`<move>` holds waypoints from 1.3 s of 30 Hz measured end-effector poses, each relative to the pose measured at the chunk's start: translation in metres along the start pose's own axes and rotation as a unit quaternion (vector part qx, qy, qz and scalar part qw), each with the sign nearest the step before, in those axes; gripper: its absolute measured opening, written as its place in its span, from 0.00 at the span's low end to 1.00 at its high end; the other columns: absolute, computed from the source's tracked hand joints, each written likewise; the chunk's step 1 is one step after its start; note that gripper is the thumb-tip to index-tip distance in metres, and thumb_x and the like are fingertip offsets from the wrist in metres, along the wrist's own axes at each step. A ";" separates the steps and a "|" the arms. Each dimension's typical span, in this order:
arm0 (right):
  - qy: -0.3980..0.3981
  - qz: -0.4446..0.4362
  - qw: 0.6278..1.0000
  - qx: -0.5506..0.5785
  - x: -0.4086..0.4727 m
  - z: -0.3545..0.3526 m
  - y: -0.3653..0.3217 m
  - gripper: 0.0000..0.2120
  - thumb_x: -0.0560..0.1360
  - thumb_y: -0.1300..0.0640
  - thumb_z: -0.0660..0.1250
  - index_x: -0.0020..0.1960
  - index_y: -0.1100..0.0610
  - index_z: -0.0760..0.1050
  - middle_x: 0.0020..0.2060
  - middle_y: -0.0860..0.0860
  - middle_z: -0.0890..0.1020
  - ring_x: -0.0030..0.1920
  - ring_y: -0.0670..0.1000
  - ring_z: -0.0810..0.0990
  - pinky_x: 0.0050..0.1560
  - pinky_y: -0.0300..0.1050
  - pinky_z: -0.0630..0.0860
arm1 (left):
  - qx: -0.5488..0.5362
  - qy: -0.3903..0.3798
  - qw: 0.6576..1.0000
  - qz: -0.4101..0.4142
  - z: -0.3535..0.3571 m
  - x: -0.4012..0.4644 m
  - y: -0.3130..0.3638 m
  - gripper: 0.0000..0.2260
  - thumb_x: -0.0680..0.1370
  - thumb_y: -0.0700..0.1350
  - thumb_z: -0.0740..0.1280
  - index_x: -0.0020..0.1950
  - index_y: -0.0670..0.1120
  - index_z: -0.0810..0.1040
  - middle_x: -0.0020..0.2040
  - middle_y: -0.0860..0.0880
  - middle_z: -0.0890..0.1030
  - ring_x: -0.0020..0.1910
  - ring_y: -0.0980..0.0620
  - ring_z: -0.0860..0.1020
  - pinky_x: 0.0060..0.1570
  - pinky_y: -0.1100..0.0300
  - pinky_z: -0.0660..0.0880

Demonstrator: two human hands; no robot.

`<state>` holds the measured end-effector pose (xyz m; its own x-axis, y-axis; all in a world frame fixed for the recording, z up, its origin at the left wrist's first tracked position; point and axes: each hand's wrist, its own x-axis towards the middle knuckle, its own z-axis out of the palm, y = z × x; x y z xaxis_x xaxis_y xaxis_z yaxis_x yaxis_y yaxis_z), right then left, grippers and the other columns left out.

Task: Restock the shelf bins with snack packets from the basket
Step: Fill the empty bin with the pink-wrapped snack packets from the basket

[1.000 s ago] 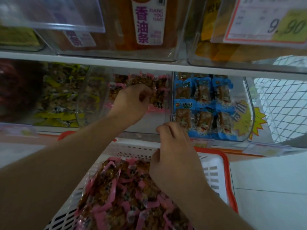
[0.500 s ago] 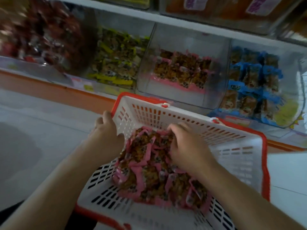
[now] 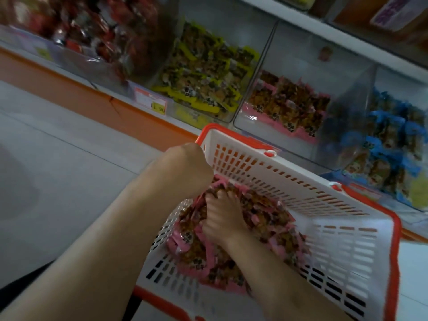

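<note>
Down by the shelf (image 3: pixel 347 35), one white plastic basket (image 3: pixel 347 246) with an orange rim and slotted walls sits tilted in front of the person. Its floor holds a heap of pink-edged snack packets (image 3: pixel 261 218), glossy and crinkled, with brown contents showing through; they are too many and too blurred to count. Two bare hands are in it. The left hand (image 3: pixel 185 167) reaches in over the basket's left wall near the far left corner, knuckles bent, its fingertips hidden among the packets, so I cannot tell whether it grips any. The right hand (image 3: pixel 220 216) lies in the middle of the heap, fingers curled down into the packets and closing around some of them.

Behind the basket, four clear hard-plastic bins stand side by side along the shelf's front edge. From left to right they hold red-wrapped snacks (image 3: pixel 92 31), yellow-edged packets (image 3: pixel 206 70), pink-edged packets (image 3: pixel 287 105) matching those in the basket and lying low in the pink bin (image 3: pixel 312 66), and blue-edged packets (image 3: pixel 389 140). One small price tag (image 3: pixel 150 103) is stuck on the shelf's front edge below the yellow bin.
</note>
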<state>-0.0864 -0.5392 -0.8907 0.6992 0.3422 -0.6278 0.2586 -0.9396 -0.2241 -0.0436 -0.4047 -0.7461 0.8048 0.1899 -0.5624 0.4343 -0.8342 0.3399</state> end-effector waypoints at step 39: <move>0.313 0.088 0.898 0.297 0.077 -0.195 0.092 0.16 0.75 0.57 0.78 0.57 0.48 0.75 0.49 0.47 0.81 0.45 0.47 0.80 0.37 0.42 0.73 | 0.011 0.056 0.981 0.183 0.037 0.004 0.048 0.41 0.83 0.54 0.61 0.83 0.51 0.33 0.82 0.58 0.32 0.80 0.54 0.31 0.80 0.53 0.39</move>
<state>0.1216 -0.5985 -0.8145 0.9799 -0.0504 -0.1931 -0.1642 -0.7533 -0.6368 -0.0345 -0.4633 -0.7605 0.9451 -0.0698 -0.3191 0.1002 -0.8680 0.4864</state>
